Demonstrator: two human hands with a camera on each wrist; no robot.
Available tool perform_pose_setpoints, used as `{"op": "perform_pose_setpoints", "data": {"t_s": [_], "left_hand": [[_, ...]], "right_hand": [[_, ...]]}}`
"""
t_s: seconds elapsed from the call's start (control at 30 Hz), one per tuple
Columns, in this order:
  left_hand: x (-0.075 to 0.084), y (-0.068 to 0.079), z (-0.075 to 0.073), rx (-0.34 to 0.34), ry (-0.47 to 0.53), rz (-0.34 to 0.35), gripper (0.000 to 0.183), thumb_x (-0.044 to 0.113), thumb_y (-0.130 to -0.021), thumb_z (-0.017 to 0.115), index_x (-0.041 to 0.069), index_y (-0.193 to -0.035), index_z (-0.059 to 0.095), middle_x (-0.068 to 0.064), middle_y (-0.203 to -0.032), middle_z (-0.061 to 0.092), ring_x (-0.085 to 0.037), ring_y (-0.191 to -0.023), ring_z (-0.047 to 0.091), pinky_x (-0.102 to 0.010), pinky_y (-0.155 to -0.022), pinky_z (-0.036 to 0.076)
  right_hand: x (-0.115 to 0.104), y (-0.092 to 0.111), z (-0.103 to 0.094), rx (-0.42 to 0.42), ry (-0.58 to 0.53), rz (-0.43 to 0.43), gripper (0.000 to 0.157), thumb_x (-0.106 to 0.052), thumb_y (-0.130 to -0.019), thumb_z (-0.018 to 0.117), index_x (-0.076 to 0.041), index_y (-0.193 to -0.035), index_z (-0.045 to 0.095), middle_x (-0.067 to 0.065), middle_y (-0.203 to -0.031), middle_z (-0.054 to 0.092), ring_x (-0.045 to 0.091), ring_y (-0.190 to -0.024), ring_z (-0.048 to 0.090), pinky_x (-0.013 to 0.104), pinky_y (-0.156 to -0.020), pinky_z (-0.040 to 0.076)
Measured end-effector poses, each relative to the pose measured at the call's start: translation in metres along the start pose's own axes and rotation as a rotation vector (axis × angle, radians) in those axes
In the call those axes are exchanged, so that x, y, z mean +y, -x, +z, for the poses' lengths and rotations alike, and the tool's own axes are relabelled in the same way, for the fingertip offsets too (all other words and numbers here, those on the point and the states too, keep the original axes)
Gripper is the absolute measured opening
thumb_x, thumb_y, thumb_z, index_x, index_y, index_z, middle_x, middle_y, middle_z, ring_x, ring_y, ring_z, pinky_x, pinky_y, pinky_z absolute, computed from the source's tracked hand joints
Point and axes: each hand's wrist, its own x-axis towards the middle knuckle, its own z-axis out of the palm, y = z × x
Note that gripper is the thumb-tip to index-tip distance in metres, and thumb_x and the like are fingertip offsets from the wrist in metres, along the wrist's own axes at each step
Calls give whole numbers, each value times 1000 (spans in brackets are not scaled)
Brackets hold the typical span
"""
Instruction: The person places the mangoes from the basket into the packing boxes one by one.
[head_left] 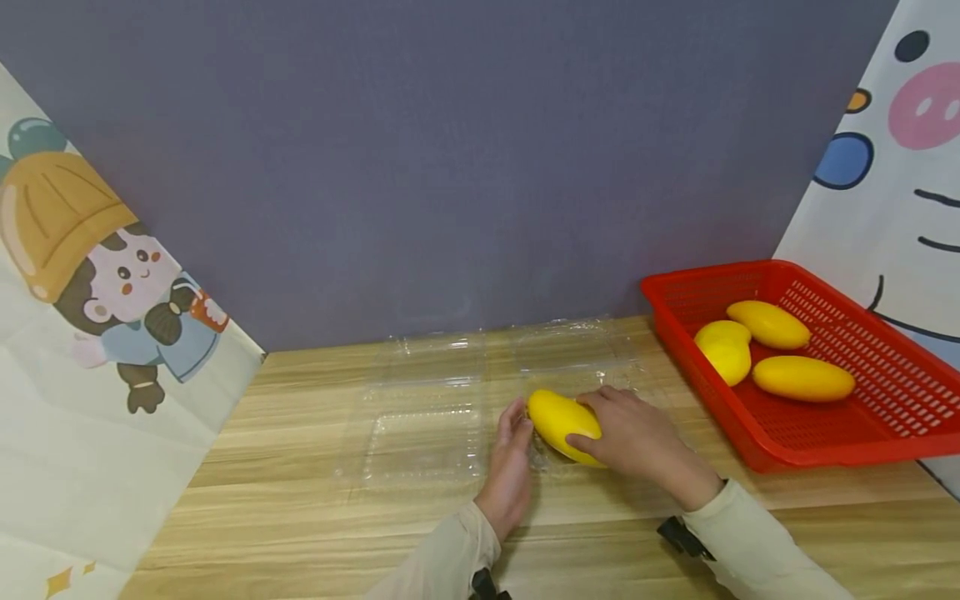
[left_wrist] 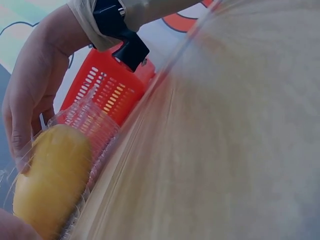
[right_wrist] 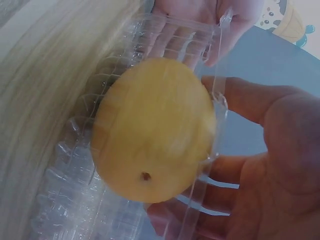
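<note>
A yellow mango (head_left: 561, 421) lies tilted inside the base of a clear plastic clamshell box (right_wrist: 75, 200). My right hand (head_left: 633, 433) grips the mango from the right, thumb on the near side and fingers over the far side. The mango's end, with a small dark stem spot, faces the right wrist camera. At the box's left wall, my left hand (head_left: 510, 467) rests with its fingers fairly straight; they show through the clear plastic in the right wrist view. In the left wrist view the mango (left_wrist: 52, 175) sits below the right hand (left_wrist: 35, 90).
A red perforated basket (head_left: 772, 454) on the right holds three more yellow mangoes (head_left: 802, 379). Left of the hands lies a second open clear clamshell box (head_left: 423, 442). The right box's lid (head_left: 570, 346) lies folded back toward the grey panel (head_left: 465, 167) behind the wooden table (head_left: 262, 500).
</note>
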Motion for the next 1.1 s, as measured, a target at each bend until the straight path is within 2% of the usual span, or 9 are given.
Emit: {"op": "perform_pose_setpoints", "data": {"t_s": [0.4,1.1], "left_hand": [[2,-1,1,18,0,-4,55,18,-103,42,13,-155,27,-14,-166,17,-37,-154,13,-59,-126,2],[1,-2,1,15,-7,25,56,14,-102,41,10,-155,26,-17,-165,20,-37,-153,18,-54,-127,10]], "right_hand": [[0,0,2,19,18,-24,62,-51,-85,71,-8,-129,63,15,-128,64,37,-113,62,56,-91,54],[1,1,3,9,17,-20,63,-53,-87,69,-9,-132,62,15,-130,62,39,-115,61,57,-94,52]]}}
